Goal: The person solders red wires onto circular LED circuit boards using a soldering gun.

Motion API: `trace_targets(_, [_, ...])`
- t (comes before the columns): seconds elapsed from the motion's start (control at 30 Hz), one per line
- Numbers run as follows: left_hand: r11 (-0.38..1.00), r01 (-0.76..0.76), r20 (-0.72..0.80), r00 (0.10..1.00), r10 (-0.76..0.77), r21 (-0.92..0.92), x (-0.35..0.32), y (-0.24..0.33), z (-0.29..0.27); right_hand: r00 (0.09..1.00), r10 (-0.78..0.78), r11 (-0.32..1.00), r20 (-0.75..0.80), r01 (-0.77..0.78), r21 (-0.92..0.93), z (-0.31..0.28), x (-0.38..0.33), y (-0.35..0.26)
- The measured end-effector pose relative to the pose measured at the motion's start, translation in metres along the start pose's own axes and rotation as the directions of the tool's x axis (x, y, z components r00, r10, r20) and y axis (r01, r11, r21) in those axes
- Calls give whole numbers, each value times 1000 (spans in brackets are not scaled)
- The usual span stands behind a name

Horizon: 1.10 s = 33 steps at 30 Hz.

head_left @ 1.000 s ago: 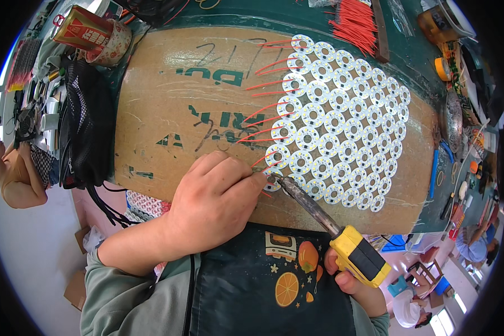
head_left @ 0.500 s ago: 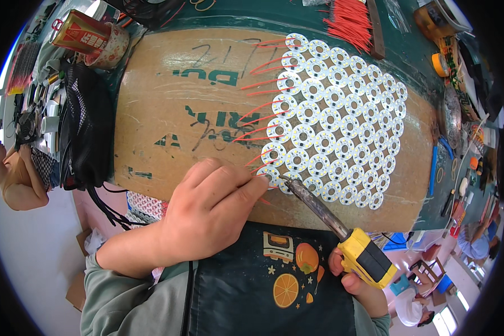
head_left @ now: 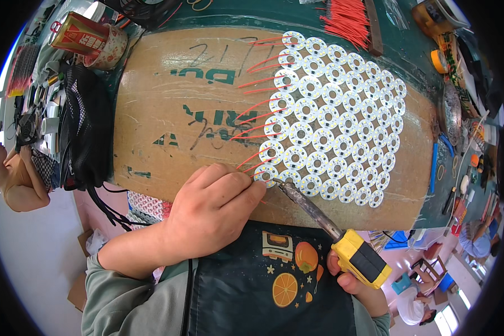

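Note:
A panel of round white LED boards (head_left: 330,117) lies on a brown cardboard sheet (head_left: 168,106), with red wires (head_left: 256,88) running left from the boards along its left edge. My left hand (head_left: 213,210) is closed in a pinch at the near left corner board (head_left: 265,175). A bit of red wire shows beside its fingertips; the pinch itself is mostly hidden. In my right hand (head_left: 344,274) is a soldering iron (head_left: 364,257) with a yellow and black handle. Its dark tip points up and left, meeting the panel beside that corner board.
Cut red wires (head_left: 344,22) lie in a bundle beyond the panel, next to a dark bar (head_left: 373,28). A can sits in a patterned cup (head_left: 109,47) at far left, above a black mesh bag (head_left: 87,129). Orange tape (head_left: 439,61) and a blue tool (head_left: 433,168) are at right. Other people sit farther off.
The panel has shifted slightly left with its wires. The iron's tip and handle have moved a little left too. My left hand keeps its pinch, nearly in the same place.

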<state>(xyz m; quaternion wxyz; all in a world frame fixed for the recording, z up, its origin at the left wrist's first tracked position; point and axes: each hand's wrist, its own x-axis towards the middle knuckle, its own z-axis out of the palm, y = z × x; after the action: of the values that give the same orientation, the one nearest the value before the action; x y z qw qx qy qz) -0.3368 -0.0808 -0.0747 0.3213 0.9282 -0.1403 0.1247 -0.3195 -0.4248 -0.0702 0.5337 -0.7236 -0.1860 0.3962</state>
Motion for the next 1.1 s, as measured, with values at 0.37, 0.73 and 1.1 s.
trace_targets(0.37, [1000,-8,-7,1000,8,2,0,0,2,996,89,994,6,-89,70,3,-5,3])
trace_targets(0.73, [999,23,-9,1000,-23,-26,2,1,1,993,17,980,-118,7,199,7,-3,-3])
trace_targets(1.1, [995,85,63,995,-81,-60,24,11,-3,979,65,869,-193,40,493,12,-10,5])
